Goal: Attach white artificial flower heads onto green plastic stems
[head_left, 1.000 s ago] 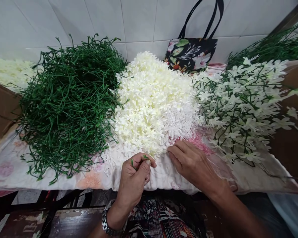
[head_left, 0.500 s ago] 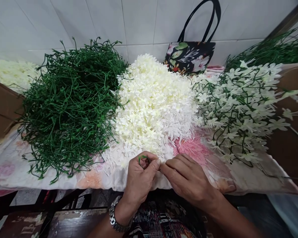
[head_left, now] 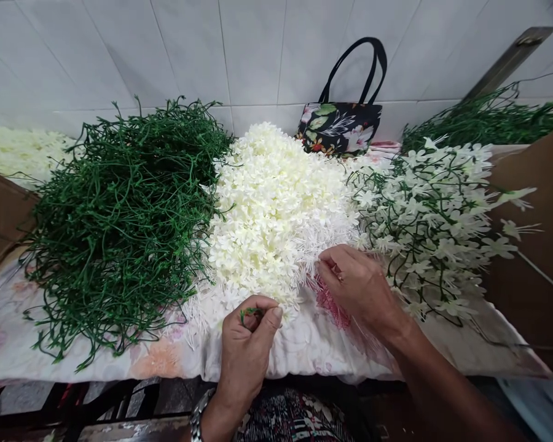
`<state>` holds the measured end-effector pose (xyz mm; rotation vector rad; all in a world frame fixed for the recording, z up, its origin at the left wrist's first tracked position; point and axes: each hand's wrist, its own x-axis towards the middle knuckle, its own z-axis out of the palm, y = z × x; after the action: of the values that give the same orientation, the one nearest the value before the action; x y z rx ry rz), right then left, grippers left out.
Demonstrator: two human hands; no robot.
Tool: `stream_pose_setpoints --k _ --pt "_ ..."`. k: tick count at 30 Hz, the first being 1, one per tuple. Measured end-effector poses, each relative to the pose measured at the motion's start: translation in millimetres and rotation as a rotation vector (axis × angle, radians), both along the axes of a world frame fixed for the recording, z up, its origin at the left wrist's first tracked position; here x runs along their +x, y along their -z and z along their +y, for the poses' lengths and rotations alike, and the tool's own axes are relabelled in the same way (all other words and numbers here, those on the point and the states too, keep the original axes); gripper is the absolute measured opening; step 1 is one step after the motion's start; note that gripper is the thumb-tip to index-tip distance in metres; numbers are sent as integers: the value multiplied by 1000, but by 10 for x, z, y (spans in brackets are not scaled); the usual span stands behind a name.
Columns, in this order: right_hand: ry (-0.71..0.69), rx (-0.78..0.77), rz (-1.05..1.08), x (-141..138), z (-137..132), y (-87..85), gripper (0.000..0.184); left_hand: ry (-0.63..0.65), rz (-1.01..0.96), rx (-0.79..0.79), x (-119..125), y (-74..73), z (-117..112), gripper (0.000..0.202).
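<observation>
Left hand [head_left: 249,347] pinches green stem [head_left: 247,314]; right hand [head_left: 357,285] fingers closed at white flower pile [head_left: 276,209] edge, we better take one piece only

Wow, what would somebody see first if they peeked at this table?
Probably the big heap of creamy white blossoms in the middle, with a dark green tangle of stems piled on its left. In front, the left hand pinches a small green stem, and the right hand touches the heap's near edge.
</observation>
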<state>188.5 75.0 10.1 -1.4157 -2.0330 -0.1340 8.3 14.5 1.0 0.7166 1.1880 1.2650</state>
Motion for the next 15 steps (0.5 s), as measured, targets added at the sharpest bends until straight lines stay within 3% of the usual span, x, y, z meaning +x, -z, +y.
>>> stream_pose_setpoints --k 6,8,12,15 --pt "13 -94 146 47 -200 -82 11 8 -85 -49 3 -55 2 14" --pt "50 -160 248 67 -272 -88 4 9 -113 -62 8 -71 -2 14" --pt "96 -338 483 71 -381 -17 22 9 -174 -70 23 -105 -19 16" --pt "31 -426 701 6 -465 3 10 6 -198 -67 33 -121 -32 18"
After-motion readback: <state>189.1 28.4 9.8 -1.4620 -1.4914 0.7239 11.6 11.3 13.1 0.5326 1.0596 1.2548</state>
